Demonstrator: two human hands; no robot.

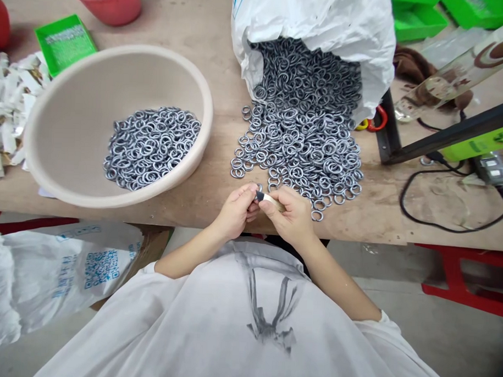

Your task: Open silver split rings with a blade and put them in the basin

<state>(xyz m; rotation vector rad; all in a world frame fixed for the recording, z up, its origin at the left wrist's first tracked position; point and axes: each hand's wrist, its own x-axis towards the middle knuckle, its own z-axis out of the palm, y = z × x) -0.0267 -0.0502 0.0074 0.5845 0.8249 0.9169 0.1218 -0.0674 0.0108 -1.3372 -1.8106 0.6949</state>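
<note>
At the table's front edge, my left hand is closed in a pinch on a small metal ring, mostly covered by the fingers. My right hand grips a short pale-handled tool with a dark tip; the tip meets the ring at the left fingertips. Its exact kind cannot be made out. Just beyond both hands spreads a heap of grey metal rings, spilling from a white sack lying on its side. To the left, a large beige basin contains a pile of similar rings.
Behind the basin are a green tray and a pink tub. White scraps lie at far left. On the right stand a black metal frame, a looped cable and red-handled scissors. A red stool is below the table.
</note>
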